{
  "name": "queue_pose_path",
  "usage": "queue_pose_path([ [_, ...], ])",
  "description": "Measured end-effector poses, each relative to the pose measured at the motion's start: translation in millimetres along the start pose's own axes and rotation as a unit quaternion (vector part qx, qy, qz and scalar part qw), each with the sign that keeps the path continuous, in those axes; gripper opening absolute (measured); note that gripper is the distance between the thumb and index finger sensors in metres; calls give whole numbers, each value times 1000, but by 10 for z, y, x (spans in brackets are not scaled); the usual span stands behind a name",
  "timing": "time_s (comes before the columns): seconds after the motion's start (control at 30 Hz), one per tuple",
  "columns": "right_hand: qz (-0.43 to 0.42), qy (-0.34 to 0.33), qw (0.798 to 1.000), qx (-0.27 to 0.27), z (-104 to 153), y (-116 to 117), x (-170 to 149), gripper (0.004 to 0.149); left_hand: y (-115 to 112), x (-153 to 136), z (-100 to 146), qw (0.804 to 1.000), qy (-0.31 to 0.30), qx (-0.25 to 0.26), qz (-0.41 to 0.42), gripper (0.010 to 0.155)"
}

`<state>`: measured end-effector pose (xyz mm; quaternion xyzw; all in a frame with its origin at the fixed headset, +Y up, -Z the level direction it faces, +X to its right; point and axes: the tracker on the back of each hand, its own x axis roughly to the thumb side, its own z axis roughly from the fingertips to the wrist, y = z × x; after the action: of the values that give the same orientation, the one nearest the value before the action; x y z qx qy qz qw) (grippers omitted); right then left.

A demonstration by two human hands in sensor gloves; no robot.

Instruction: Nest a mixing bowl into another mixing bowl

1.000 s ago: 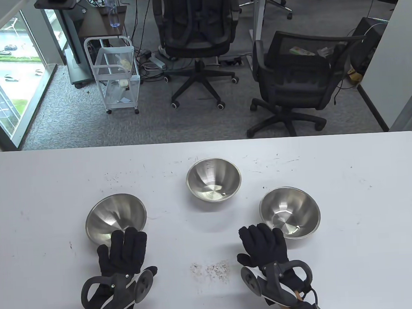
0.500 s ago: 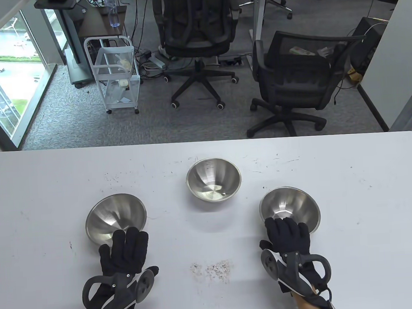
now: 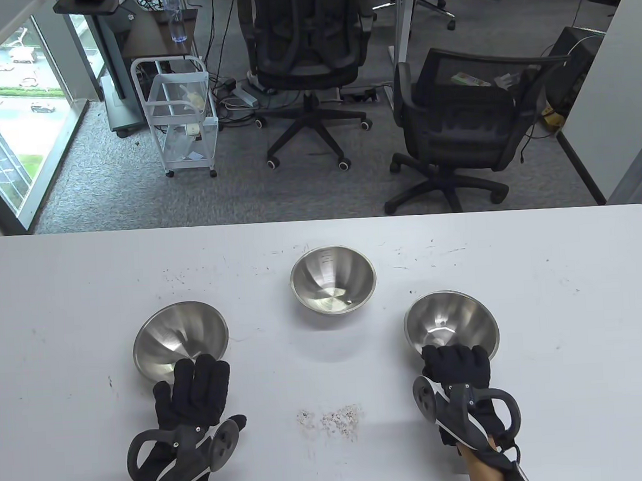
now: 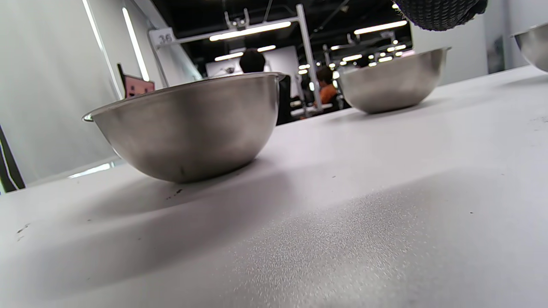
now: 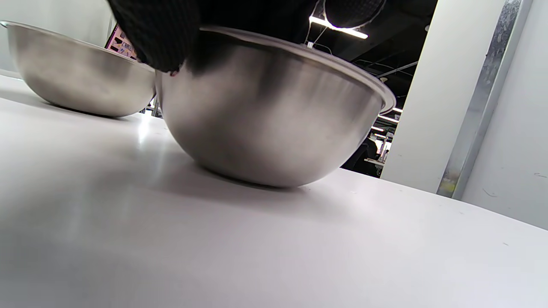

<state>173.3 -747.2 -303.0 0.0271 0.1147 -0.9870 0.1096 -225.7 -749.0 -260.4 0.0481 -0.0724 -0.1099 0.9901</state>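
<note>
Three steel mixing bowls stand upright on the white table (image 3: 59, 321): a left bowl (image 3: 180, 336), a smaller middle bowl (image 3: 332, 280) farther back, and a right bowl (image 3: 450, 322). My left hand (image 3: 198, 370) lies flat and open, fingertips at the left bowl's near rim; I cannot tell if they touch it. My right hand (image 3: 454, 356) curls its fingers over the right bowl's near rim. In the right wrist view, gloved fingers (image 5: 158, 38) grip that bowl (image 5: 274, 119) at its rim. The left wrist view shows the left bowl (image 4: 188, 124) and the middle bowl (image 4: 391, 81).
A patch of dark specks (image 3: 332, 419) marks the table between my hands. Two office chairs (image 3: 304, 62) and a white cart (image 3: 180, 113) stand on the floor beyond the table's far edge.
My right hand moved right from the table's middle to the right bowl and curled its fingers over the near rim. My left hand and all three bowls stayed put.
</note>
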Motion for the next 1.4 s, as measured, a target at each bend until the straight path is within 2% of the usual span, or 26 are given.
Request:
queue_pose_path([
  [0.43, 18, -1, 999, -36, -16, 2, 15, 29, 2, -24, 5, 1000, 4, -5, 3, 98],
  [0.7, 5, -24, 997, -69, 78, -178, 109, 29, 11, -40, 4, 1000, 6, -4, 5, 98],
  [1.03, -23, -83, 988, -131, 338, -462, 395, 30, 14, -52, 4, 1000, 7, -3, 6, 98],
  [1.4, -52, -167, 973, -151, 514, -489, 801, 30, 22, -54, 6, 1000, 7, -2, 6, 98],
])
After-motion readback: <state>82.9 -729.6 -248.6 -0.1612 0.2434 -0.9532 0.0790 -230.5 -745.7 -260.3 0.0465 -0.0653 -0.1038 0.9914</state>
